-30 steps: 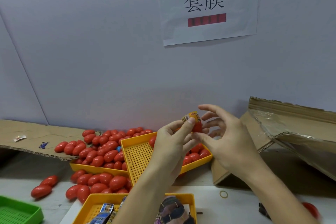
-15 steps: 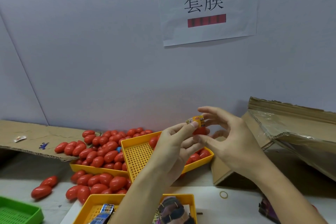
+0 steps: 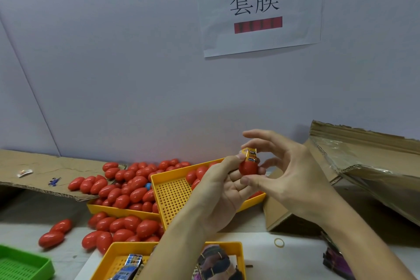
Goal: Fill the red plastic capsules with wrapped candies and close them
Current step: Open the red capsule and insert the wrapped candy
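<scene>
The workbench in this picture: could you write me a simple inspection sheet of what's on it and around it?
Surface: pale table with flattened cardboard at the back left.
Job's things: red capsule half with a wrapped candy sticking out of it; closed red capsules heaped in and around yellow trays; front yellow tray with packets.
Clutter: rubber band, green tray, small wrapper.
Grips: left hand holds the capsule half, thumb on the candy; right hand pinches the capsule half.
Cables: nothing seen.
Surroundings: grey wall, paper sign, open cardboard box at right.
</scene>
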A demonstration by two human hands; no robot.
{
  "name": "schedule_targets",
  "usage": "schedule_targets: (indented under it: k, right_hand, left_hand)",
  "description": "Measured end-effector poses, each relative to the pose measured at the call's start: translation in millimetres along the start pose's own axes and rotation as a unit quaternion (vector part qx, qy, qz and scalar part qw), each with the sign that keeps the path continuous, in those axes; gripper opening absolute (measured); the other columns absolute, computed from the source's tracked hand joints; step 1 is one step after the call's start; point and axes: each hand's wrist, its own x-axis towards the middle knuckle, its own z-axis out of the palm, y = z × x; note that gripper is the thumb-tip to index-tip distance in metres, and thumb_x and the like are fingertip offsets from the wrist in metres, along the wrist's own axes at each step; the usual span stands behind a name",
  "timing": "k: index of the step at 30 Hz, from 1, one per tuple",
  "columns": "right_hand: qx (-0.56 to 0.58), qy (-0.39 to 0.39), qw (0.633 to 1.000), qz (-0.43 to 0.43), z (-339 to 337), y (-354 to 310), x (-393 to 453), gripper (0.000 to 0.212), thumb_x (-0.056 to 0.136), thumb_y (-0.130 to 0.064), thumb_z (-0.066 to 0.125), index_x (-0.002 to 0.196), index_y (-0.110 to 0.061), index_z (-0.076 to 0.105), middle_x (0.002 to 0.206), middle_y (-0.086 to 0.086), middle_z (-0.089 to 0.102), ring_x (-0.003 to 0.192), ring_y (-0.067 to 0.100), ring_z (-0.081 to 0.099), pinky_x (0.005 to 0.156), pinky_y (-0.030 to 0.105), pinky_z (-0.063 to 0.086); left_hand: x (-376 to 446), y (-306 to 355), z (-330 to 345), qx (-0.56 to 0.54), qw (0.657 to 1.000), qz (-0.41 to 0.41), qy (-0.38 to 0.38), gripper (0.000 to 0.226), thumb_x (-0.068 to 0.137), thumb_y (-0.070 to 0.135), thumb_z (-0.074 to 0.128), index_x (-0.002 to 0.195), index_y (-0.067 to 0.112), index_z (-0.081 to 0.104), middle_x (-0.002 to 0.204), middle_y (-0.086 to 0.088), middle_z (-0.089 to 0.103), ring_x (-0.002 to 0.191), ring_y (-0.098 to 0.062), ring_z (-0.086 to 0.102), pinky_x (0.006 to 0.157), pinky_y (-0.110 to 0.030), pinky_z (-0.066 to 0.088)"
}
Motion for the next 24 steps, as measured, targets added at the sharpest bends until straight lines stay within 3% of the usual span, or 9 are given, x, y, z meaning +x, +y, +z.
schedule_targets:
  k: [9, 14, 20, 24]
  right_hand:
    - [-0.01, 0.02, 1.0, 0.011, 1.3, -0.1, -0.5, 0.064, 0.072, -0.021, 0.084, 0.121, -0.05, 0.054, 0.106, -0.025, 0.066, 0.102, 0.0, 0.062, 0.08, 0.014, 0.053]
    - [-0.022, 0.015, 0.999, 0.023, 3.6, 0.7, -0.7, 0.062, 0.077, -0.019, 0.081, 0.123, -0.05, 0.054, 0.107, -0.026, 0.067, 0.106, 0.002, 0.06, 0.087, 0.023, 0.053]
    - [0.013, 0.003, 1.0, 0.02, 3.0, -0.7, -1.6, 0.061, 0.079, -0.006, 0.077, 0.123, -0.043, 0.057, 0.107, -0.021, 0.068, 0.102, 0.002, 0.064, 0.079, 0.013, 0.052]
    - [0.023, 0.0, 0.999, 0.024, 3.3, -1.4, -1.8, 0.061, 0.08, -0.005, 0.077, 0.125, -0.041, 0.057, 0.107, -0.018, 0.068, 0.095, 0.006, 0.066, 0.076, 0.018, 0.055]
  left_hand:
    - [-0.9, 2.0, 0.4, 0.012, 1.0, -0.005, -0.007, 0.063, 0.078, 0.016, 0.073, 0.132, 0.001, 0.045, 0.101, -0.024, 0.073, 0.096, -0.032, 0.072, 0.073, -0.034, 0.061]
    - [-0.7, 3.7, -0.5, 0.036, 0.999, -0.016, -0.003, 0.053, 0.077, 0.017, 0.069, 0.124, 0.0, 0.051, 0.098, -0.023, 0.073, 0.094, -0.032, 0.073, 0.072, -0.034, 0.061]
    - [0.8, 3.3, 1.8, 0.091, 0.995, -0.029, -0.037, 0.057, 0.087, 0.034, 0.066, 0.135, 0.008, 0.048, 0.11, -0.02, 0.071, 0.105, -0.031, 0.069, 0.085, -0.037, 0.059]
    - [3.7, 1.5, 2.4, 0.127, 0.991, -0.013, -0.031, 0.06, 0.082, 0.037, 0.064, 0.133, 0.008, 0.05, 0.106, -0.016, 0.072, 0.096, -0.028, 0.072, 0.076, -0.035, 0.06]
